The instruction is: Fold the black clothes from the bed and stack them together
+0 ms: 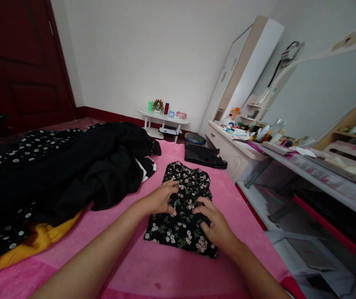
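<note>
A black garment with a small floral print [182, 209] lies folded on the pink bed cover [165, 265]. My left hand [161, 199] rests on its left side, fingers curled and gripping the cloth. My right hand [213, 224] presses on its right side, fingers bent against the fabric.
A heap of black clothes [97, 166], a polka-dot piece [6, 166] and a yellow cloth [37, 241] fill the bed's left. A folded black item [204, 157] lies at the far end. A cluttered white dresser [237, 141] and shelves [321, 174] stand on the right. A small white table [162, 122] stands by the wall.
</note>
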A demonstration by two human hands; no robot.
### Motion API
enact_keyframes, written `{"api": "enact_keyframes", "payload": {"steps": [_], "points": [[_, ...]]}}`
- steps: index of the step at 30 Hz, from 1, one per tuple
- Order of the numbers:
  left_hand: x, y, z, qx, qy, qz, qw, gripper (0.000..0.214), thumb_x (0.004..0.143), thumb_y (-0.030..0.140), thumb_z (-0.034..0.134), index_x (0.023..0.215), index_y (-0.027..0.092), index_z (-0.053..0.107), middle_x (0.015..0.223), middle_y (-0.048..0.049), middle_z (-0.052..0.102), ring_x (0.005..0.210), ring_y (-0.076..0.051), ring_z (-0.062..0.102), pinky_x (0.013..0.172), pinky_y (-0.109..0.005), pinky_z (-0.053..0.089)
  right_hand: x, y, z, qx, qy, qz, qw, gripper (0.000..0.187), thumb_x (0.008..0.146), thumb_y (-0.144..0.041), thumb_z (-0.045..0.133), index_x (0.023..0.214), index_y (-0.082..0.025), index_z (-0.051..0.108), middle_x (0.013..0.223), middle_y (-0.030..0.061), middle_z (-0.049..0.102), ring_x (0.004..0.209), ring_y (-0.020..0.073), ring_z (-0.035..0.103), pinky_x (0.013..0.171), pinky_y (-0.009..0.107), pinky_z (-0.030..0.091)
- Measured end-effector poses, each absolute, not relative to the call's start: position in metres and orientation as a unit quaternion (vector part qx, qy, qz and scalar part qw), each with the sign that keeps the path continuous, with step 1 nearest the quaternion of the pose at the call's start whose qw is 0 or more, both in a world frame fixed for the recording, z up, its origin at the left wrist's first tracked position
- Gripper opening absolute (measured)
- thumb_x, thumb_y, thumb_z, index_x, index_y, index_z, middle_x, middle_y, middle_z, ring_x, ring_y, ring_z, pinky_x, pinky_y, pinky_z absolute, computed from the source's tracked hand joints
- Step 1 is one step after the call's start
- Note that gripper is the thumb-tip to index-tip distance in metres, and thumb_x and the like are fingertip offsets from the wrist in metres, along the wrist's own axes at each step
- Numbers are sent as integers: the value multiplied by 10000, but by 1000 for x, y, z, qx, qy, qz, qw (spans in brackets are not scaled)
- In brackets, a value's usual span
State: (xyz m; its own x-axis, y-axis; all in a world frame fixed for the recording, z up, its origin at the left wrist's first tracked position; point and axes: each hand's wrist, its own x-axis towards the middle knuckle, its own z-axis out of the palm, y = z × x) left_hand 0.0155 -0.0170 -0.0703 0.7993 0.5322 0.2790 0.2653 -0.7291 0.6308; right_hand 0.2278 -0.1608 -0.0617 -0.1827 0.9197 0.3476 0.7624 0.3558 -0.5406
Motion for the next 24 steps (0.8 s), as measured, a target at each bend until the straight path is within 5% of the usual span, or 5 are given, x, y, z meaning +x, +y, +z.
{"api": "enact_keyframes", "payload": {"steps": [3, 7, 15, 21, 24], "points": [[17, -21, -67, 894, 233, 221, 313, 734, 492, 227, 862, 1167, 168, 582, 1335, -138, 506, 1218, -304, 482, 1028, -436, 379, 236, -153, -65, -568, -707, 183, 379, 326, 791, -243, 589, 1116, -259, 605, 1353, 67, 479, 1241, 242, 456, 1051, 401, 358], [15, -22, -68, 892, 229, 209, 330, 708, 550, 209, 824, 1206, 207, 557, 1211, -71, 591, 1075, -262, 570, 942, -400, 447, 258, -126, -78, -605, -628, 244, 425, 412, 924, -372, 406, 1297, -240, 518, 1378, 72, 496, 1295, 218, 417, 1121, 443, 259], [28, -28, -66, 911, 209, 253, 249, 1146, 550, 344, 849, 1482, 311, 183, 1561, -107, 141, 1413, -312, 178, 1120, -490, 209, 254, -103, -81, -555, -757, 151, 311, 317, 841, -149, 490, 1094, -220, 667, 1024, 69, 622, 991, 200, 570, 928, 367, 445], [45, -32, -71, 928, 217, 218, 211, 695, 585, 324, 833, 1218, 256, 555, 1227, -69, 567, 1176, -282, 482, 1025, -450, 326, 250, -109, -58, -551, -764, 156, 296, 255, 897, -280, 491, 1045, -231, 693, 964, 66, 644, 916, 210, 577, 858, 359, 456], [43, -33, -72, 927, 214, 237, 197, 440, 639, 208, 766, 1053, 237, 618, 1045, -25, 607, 1019, -233, 538, 930, -373, 390, 269, -109, -55, -595, -721, 142, 324, 304, 909, -383, 466, 972, -216, 713, 923, 68, 665, 889, 218, 590, 834, 359, 460]]}}
